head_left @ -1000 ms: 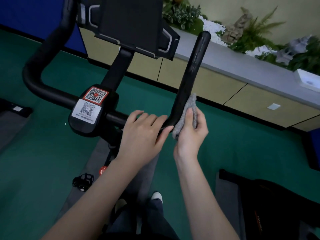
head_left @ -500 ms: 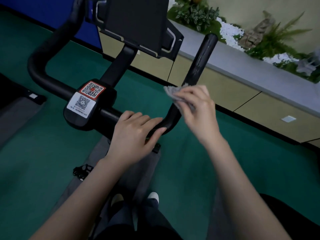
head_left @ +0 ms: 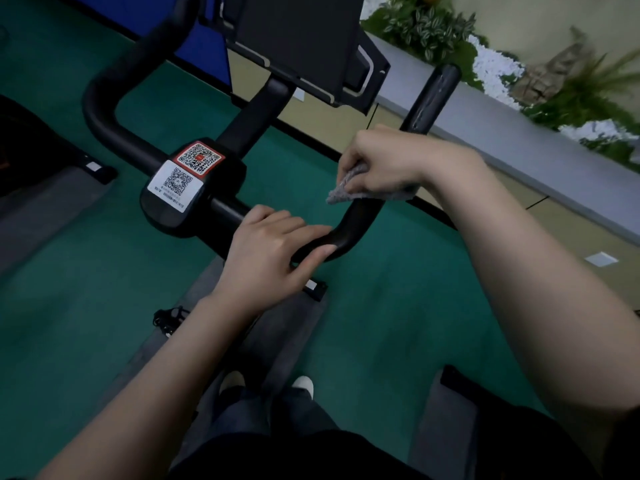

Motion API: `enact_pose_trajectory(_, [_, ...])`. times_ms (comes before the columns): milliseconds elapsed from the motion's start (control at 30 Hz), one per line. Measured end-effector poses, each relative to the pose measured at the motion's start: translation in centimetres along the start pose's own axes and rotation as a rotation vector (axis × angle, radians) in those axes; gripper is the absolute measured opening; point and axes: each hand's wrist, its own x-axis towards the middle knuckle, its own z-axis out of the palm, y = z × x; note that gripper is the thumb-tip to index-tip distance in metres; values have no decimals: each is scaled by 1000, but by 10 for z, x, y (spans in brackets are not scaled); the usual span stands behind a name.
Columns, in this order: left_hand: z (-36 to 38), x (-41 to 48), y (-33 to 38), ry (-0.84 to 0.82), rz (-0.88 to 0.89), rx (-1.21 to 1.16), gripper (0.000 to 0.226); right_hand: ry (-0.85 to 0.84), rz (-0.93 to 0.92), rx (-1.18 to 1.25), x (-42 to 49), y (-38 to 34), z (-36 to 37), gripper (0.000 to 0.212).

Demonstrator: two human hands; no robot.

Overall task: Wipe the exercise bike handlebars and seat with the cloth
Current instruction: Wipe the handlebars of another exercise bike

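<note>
The black handlebar [head_left: 356, 223] of the exercise bike runs across the middle and bends up into a right horn [head_left: 431, 98]. My right hand [head_left: 384, 161] grips a grey cloth [head_left: 346, 192] wrapped over the horn just above the bend. My left hand [head_left: 273, 251] is closed over the bar right of the centre clamp [head_left: 187, 192], which carries two QR stickers. The left horn [head_left: 104, 98] curves up at the upper left. The seat is out of view.
A dark console screen [head_left: 298, 39] stands above the clamp. Green floor and a grey mat [head_left: 277, 341] lie below, with a pedal [head_left: 169, 318] and my shoes. A planter ledge [head_left: 519, 140] runs along the right. Other dark equipment sits at the left and bottom right.
My right hand lifted the cloth from the side of the right horn, turned over the top and now grips down around it. My left hand stayed on the bar.
</note>
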Motion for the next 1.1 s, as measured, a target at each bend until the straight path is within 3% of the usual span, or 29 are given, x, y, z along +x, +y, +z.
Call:
enact_pose_trajectory(233, [1, 0, -1, 7, 5, 8, 32, -316, 18, -40, 24, -16, -7, 3])
enact_pose_trajectory(433, [2, -1, -2, 8, 6, -1, 33, -379, 84, -107, 36, -19, -8, 3])
enact_pose_trajectory(533, [1, -1, -2, 11, 5, -5, 33, -321, 79, -78, 28, -16, -7, 4])
enact_pose_trajectory(600, [1, -1, -1, 4, 1, -11, 33, -157, 58, -90, 21, -7, -3, 8])
enact_pose_trajectory(700, [-1, 0, 1, -16, -21, -10, 33, 243, -17, -54, 5, 9, 21, 16])
enact_pose_trajectory(833, [-3, 3, 7, -10, -98, -34, 36, 899, -86, 290, -17, 8, 77, 14])
enact_pose_trajectory(967, [-3, 10, 13, -6, -184, -24, 42, 1443, 159, 726, -13, -11, 116, 15])
enact_pose_trajectory(1100, [1, 24, 22, -8, -172, 45, 40, 1644, 437, 1141, -4, -34, 126, 18])
